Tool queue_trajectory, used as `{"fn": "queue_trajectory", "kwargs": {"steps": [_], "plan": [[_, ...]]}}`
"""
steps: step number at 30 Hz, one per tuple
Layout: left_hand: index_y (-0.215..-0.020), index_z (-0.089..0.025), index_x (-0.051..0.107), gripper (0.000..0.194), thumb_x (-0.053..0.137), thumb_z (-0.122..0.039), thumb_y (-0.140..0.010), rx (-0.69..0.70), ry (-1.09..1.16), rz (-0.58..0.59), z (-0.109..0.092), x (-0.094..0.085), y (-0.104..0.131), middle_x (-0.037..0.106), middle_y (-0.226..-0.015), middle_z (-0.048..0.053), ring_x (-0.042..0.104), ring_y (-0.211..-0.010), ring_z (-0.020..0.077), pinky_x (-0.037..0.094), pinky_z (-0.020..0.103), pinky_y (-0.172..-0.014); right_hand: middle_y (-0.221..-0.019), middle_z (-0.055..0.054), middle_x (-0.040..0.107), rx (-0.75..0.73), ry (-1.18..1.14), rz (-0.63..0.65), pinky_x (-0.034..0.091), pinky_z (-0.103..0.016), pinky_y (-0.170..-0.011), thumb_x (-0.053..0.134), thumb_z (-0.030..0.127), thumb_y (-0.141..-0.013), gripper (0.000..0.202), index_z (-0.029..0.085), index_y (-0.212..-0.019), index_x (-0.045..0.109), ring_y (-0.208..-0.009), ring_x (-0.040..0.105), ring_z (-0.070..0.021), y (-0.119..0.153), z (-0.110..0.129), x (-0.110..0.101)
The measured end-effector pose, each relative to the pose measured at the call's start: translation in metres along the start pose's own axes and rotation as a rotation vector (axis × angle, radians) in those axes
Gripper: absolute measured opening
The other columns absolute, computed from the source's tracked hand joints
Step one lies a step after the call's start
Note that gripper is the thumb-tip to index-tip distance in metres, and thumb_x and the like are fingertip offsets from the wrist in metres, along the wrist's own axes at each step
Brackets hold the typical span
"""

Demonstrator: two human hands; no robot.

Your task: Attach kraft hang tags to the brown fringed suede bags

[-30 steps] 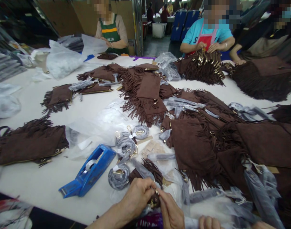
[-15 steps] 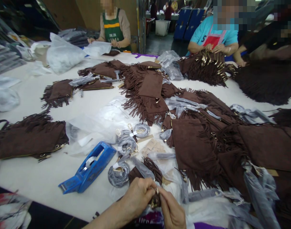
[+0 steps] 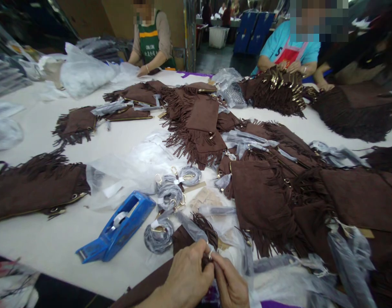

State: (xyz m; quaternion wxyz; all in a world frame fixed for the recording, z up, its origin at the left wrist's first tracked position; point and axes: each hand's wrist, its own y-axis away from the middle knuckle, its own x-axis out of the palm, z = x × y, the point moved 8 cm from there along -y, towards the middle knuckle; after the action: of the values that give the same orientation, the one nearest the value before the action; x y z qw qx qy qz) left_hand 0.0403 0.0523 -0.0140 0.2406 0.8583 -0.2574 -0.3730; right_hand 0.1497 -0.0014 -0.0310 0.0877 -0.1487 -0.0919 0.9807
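My left hand (image 3: 187, 270) and my right hand (image 3: 231, 280) meet near the front edge of the table, fingertips pinched together. Between them is a small pale or metallic bit at the end of a brown fringed bag (image 3: 182, 240); the fingers hide most of it. Brown suede also shows under my left forearm. Dark fringe strands and a plastic-wrapped strip lie just beyond my fingers. Coiled grey wrapped straps (image 3: 158, 236) with gold clips rest to the left of the bag. Farther left stands a blue tape dispenser (image 3: 117, 229).
Brown fringed bags (image 3: 262, 192) spread across the middle and right of the white table (image 3: 29, 233). Another bag (image 3: 38, 188) lies at left. Clear plastic bags (image 3: 87, 72) are heaped at the back left. Two co-workers stand across the table, and another person's arm reaches in at right.
My left hand has turned with its back more toward the camera, and brown suede now shows under my left forearm. Gold hardware between my hands is now mostly hidden. The co-worker at left has lowered their hands.
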Motion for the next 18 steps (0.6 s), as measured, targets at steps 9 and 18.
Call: {"fn": "queue_trajectory", "kwargs": {"steps": [9, 18], "plan": [[-0.072, -0.020, 0.057, 0.017, 0.043, -0.013, -0.065, -0.007, 0.073, -0.060, 0.007, 0.003, -0.001, 0.058, -0.069, -0.001, 0.053, -0.065, 0.0157, 0.033, 0.025, -0.060, -0.088, -0.008, 0.066, -0.021, -0.029, 0.101, 0.053, -0.023, -0.071, 0.043, 0.017, -0.090, 0.029, 0.019, -0.114, 0.058, -0.080, 0.063, -0.0148, 0.001, 0.001, 0.002], [-0.069, -0.019, 0.060, 0.018, 0.043, -0.014, -0.065, -0.015, 0.167, -0.043, 0.009, -0.005, -0.002, 0.058, -0.065, -0.001, 0.053, -0.067, 0.0161, 0.036, 0.023, -0.060, -0.080, -0.005, 0.064, -0.047, -0.003, 0.142, 0.053, -0.019, -0.064, 0.045, 0.014, -0.088, 0.027, 0.018, -0.110, 0.060, -0.070, 0.062, -0.0124, -0.009, 0.009, 0.001]]}}
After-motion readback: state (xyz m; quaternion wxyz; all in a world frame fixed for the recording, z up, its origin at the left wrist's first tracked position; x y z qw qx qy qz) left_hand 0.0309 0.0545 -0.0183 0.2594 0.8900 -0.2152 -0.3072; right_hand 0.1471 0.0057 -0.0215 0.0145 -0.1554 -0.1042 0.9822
